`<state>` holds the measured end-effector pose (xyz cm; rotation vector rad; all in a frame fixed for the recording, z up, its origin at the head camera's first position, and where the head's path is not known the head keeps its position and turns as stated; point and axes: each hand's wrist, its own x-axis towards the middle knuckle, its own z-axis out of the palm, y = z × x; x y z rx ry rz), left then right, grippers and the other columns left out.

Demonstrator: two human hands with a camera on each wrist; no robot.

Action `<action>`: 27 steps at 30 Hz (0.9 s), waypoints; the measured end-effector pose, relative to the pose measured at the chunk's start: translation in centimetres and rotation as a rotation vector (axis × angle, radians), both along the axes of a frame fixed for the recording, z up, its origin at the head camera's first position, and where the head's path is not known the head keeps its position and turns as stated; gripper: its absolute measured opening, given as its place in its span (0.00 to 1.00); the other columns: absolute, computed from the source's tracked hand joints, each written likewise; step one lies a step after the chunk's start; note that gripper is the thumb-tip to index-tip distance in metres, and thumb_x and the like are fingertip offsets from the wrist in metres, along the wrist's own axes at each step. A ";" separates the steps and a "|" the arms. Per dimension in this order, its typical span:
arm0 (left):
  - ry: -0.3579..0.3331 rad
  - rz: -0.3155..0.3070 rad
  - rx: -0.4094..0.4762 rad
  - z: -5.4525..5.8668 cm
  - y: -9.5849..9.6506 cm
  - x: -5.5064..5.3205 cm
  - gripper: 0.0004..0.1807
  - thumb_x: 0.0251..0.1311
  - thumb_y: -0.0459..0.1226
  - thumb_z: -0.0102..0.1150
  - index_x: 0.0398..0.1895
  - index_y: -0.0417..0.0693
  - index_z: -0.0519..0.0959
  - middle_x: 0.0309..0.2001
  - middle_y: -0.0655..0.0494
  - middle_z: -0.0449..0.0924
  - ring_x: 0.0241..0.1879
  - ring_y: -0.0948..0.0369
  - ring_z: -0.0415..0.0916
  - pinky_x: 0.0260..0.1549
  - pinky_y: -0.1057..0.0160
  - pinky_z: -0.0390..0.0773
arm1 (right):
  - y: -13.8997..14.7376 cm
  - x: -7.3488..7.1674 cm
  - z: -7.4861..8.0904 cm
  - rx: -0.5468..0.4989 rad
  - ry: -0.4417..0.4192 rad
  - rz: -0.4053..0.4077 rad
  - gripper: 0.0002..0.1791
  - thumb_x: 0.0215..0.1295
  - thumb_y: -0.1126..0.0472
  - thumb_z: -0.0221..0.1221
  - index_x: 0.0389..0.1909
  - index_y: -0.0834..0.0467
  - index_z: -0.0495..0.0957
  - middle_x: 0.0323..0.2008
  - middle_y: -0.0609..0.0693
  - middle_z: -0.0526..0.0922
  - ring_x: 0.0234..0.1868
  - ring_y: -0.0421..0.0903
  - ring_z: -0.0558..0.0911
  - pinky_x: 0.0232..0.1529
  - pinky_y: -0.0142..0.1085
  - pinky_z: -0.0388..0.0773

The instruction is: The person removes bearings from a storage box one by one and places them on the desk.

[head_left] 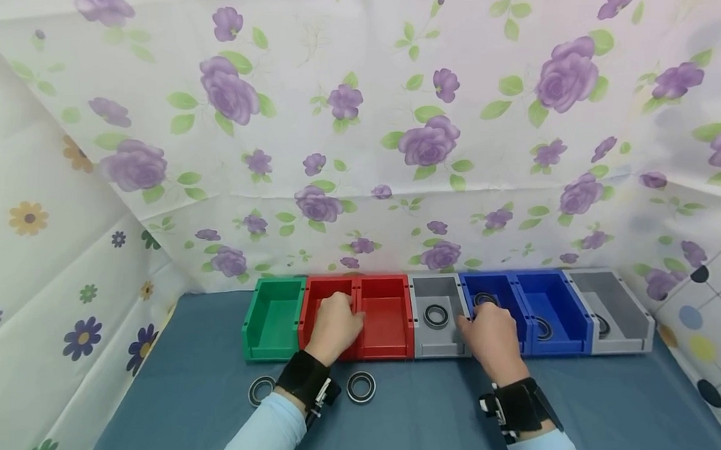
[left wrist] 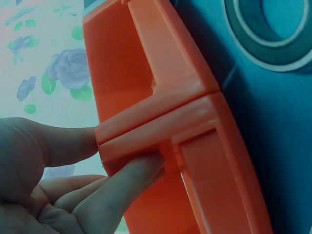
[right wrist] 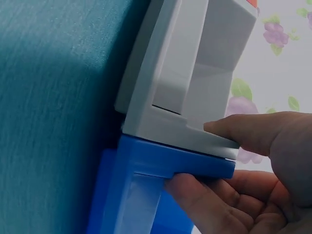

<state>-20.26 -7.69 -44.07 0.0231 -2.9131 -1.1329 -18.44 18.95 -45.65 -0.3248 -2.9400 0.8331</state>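
My left hand (head_left: 333, 327) pinches the adjoining side walls of the left red bin (head_left: 310, 309) and the right red bin (head_left: 386, 352). In the left wrist view its thumb (left wrist: 70, 145) lies on one side and a finger (left wrist: 129, 187) on the other. My right hand (head_left: 492, 339) grips the walls where the middle grey bin (right wrist: 170, 129) meets the left blue bin (right wrist: 180, 158). A ring bearing (head_left: 427, 316) lies in that grey bin. Another bearing (head_left: 485, 296) is partly hidden behind the right hand in the left blue bin.
The row has a green bin (head_left: 272, 354) at its left end, then a second blue bin (head_left: 557, 305) and a grey bin (head_left: 621, 343) at its right, each of these two with a bearing. Two bearings, one by the left wrist (head_left: 253, 390), another beside it (head_left: 351, 387), lie on the blue tabletop (head_left: 413, 419).
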 end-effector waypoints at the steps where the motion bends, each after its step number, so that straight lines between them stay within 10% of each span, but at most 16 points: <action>1: 0.003 -0.004 -0.002 0.0 0.0 0.0 0.18 0.54 0.39 0.64 0.46 0.39 0.80 0.23 0.51 0.82 0.17 0.63 0.74 0.21 0.66 0.80 | 0.0 0.1 0.0 0.000 0.002 0.001 0.16 0.59 0.52 0.60 0.28 0.63 0.81 0.17 0.51 0.75 0.15 0.44 0.71 0.13 0.33 0.64; 6: 0.014 -0.015 -0.005 -0.3 0.0 0.1 0.16 0.54 0.40 0.64 0.44 0.40 0.81 0.23 0.53 0.81 0.18 0.64 0.74 0.22 0.66 0.80 | -0.3 0.6 0.3 0.043 0.059 0.023 0.16 0.58 0.53 0.61 0.18 0.59 0.74 0.12 0.49 0.70 0.13 0.45 0.71 0.12 0.34 0.64; 13: 0.009 -0.009 -0.014 0.1 -0.3 0.0 0.21 0.53 0.41 0.66 0.49 0.40 0.81 0.36 0.47 0.85 0.29 0.59 0.81 0.29 0.62 0.83 | -2.9 0.9 2.1 0.111 0.338 0.142 0.25 0.52 0.63 0.65 0.53 0.66 0.76 0.49 0.64 0.80 0.49 0.61 0.79 0.44 0.55 0.78; 27: -0.009 -0.019 -0.028 -0.1 -0.5 -0.5 0.22 0.52 0.41 0.67 0.50 0.39 0.80 0.43 0.44 0.84 0.34 0.55 0.83 0.28 0.61 0.83 | -6.1 -1.1 0.8 0.158 0.135 0.298 0.29 0.51 0.62 0.67 0.57 0.61 0.75 0.61 0.61 0.72 0.61 0.58 0.72 0.54 0.52 0.74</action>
